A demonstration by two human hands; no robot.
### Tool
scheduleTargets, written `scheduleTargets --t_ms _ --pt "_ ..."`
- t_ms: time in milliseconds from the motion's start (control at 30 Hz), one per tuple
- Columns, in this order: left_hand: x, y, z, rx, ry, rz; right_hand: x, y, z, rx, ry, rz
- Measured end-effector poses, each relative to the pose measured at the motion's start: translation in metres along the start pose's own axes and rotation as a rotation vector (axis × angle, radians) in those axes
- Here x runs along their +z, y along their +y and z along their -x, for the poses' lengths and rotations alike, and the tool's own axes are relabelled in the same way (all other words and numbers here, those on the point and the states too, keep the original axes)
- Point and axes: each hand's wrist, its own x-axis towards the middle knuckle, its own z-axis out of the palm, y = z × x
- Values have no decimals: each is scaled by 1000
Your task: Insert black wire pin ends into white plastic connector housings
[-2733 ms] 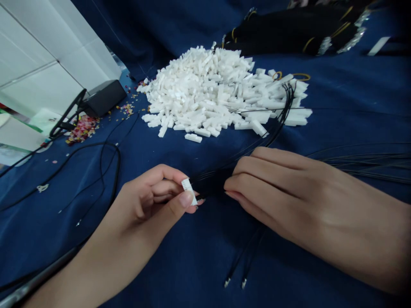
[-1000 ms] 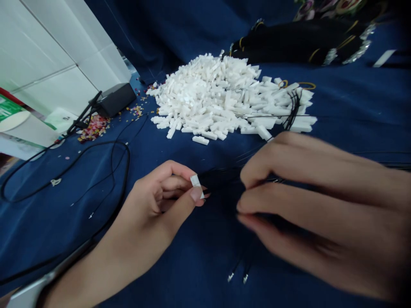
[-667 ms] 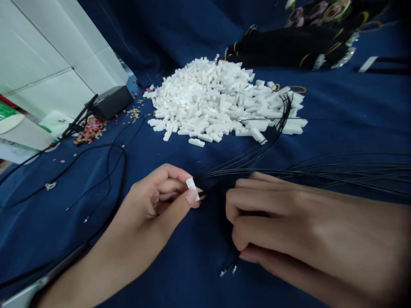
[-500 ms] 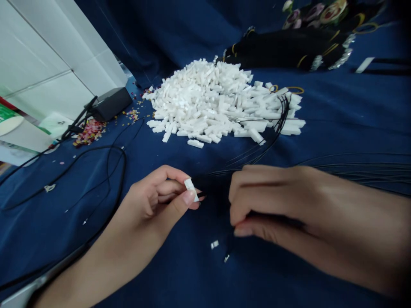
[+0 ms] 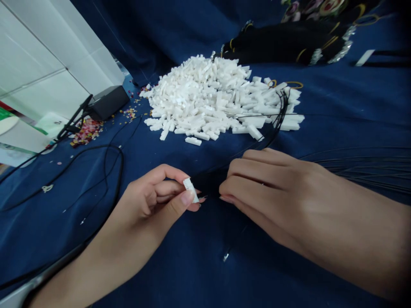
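Note:
My left hand (image 5: 154, 199) pinches a small white plastic connector housing (image 5: 190, 190) between thumb and fingers, just above the blue cloth. My right hand (image 5: 272, 188) is right beside it, fingers pressed together on a thin black wire whose tip points at the housing. More thin black wires (image 5: 362, 164) run off to the right from under that hand. One loose wire end with a metal terminal (image 5: 226, 257) lies on the cloth below the hands.
A big heap of white connector housings (image 5: 215, 96) lies behind the hands. Bundles of black wires with yellow bands (image 5: 289, 40) sit at the back. A black adapter box (image 5: 107, 102), its cable (image 5: 109, 147) and coloured scraps (image 5: 85, 130) are at the left.
My right hand dropped to the loose wire ends, took one, and came back up to the housing. One terminal end is left on the cloth where two lay.

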Motion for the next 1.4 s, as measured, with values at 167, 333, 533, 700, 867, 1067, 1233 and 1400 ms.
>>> scheduleTargets --t_ms 167,333,533,700,867,1067,1233,1400 --pt "0 2 -1 7 -3 -15 2 1 2 30 32 -61" --pt "0 2 0 18 -1 -21 4 -1 3 21 47 -46" --pt "-1 0 -2 9 -13 21 1 -3 -1 -29 39 51" --pt "0 1 -1 14 -13 6 -2 -6 -4 -64 88 73" --pt "3 2 1 -19 -15 20 1 -7 -4 -109 88 103" --pt "6 4 5 -22 31 59 9 -8 -1 -88 207 30" --pt "8 6 4 46 73 195 -1 4 -5 33 181 217" --pt "8 -1 9 217 126 88 -14 31 -11 113 51 208"
